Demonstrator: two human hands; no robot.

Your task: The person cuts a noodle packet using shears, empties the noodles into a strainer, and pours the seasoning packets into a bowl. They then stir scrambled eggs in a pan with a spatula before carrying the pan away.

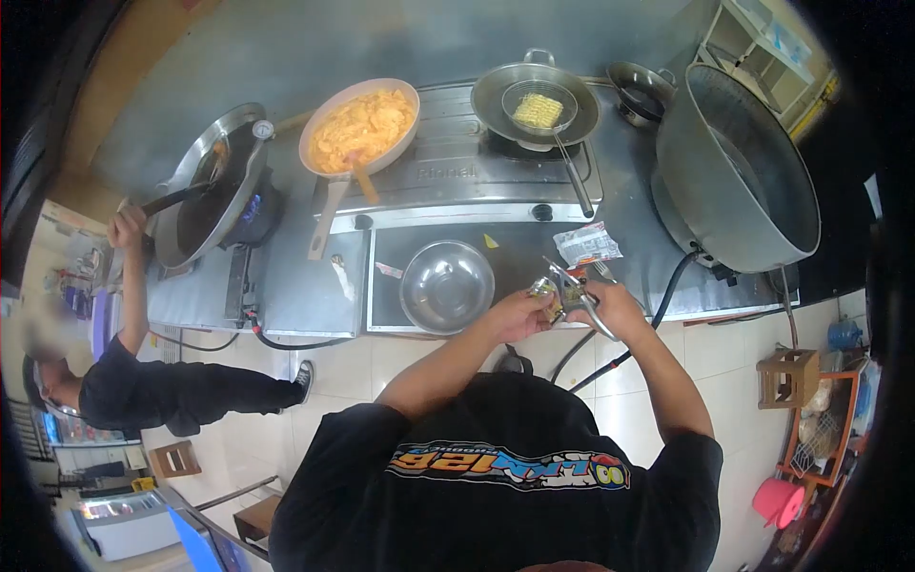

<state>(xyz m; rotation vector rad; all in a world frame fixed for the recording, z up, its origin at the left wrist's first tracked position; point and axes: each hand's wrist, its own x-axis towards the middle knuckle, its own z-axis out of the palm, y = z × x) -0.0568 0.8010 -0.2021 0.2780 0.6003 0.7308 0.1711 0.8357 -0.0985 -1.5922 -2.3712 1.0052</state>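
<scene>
Left hand [519,317] pinches a small silvery sachet [544,287] | right hand [615,307] closed on scissors [577,291], blades apparently at the sachet | sachet crinkled, shiny, at 3 o'clock of the empty steel bowl [446,286] | opened noodle wrapper [587,243] at 12 o'clock.

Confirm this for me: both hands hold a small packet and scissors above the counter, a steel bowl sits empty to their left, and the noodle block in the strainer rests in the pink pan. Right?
Not quite. In the head view the noodle block lies in the strainer over the steel wok, not the pink pan, which holds orange food. The rest stands: left hand and right hand hold the packet and scissors, beside the empty bowl.
</scene>
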